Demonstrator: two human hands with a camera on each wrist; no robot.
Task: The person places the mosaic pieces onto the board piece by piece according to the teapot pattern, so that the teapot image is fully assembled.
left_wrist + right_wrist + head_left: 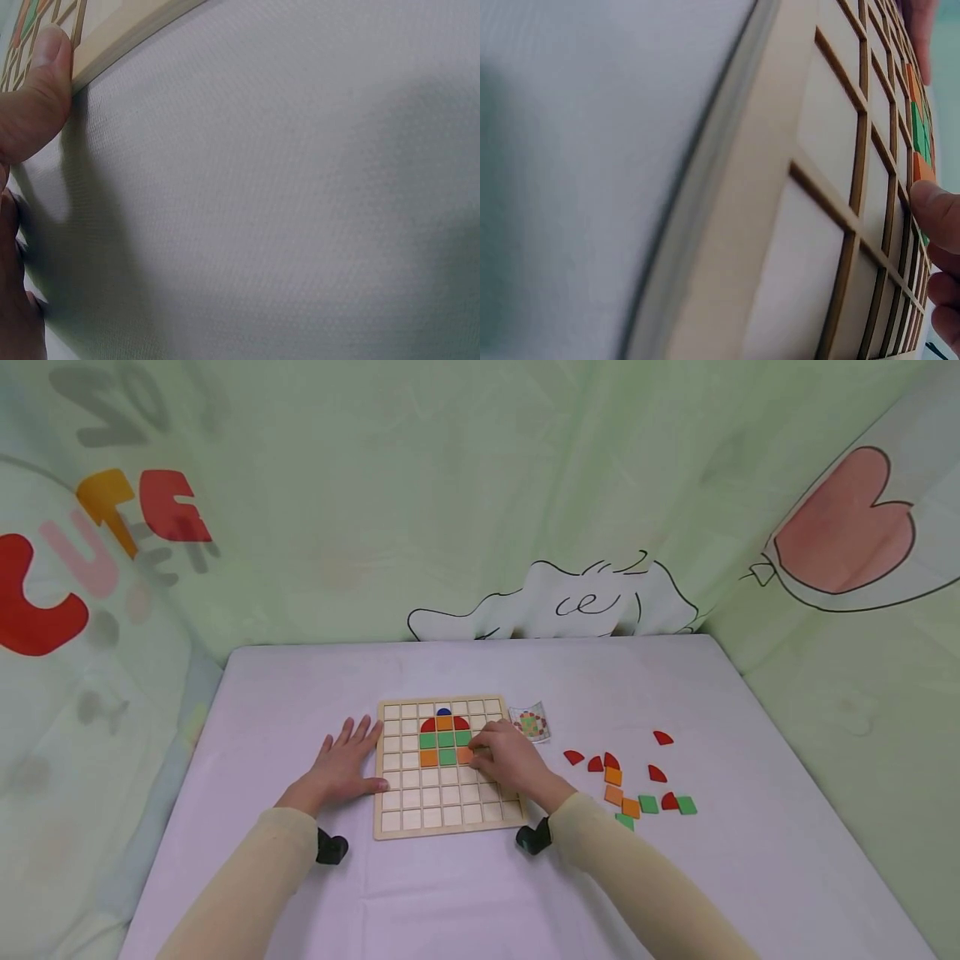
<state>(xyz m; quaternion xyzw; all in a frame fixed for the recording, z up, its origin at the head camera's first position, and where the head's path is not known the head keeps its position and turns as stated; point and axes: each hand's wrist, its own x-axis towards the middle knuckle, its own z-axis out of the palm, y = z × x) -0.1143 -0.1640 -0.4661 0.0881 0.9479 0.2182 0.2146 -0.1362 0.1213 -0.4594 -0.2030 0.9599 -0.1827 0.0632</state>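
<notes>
Only the head view takes in the whole wooden grid board (450,818), flat on the bench (420,902), with a printed card (530,724) just beside its right edge and loose tiles (657,773), red, green and orange, farther right. The left wrist view shows closely the thumb (45,56) of the left hand (337,770) lapping over the board's rim; this grip is released, its fingers spread. The right wrist view shows the thumb of the right hand (512,758) against an orange tile (464,756). That tile lies between the thumb and bent fingers of the right grip, which pinches it at the right end of the coloured pattern's lowest row, beside a green tile (447,757).
</notes>
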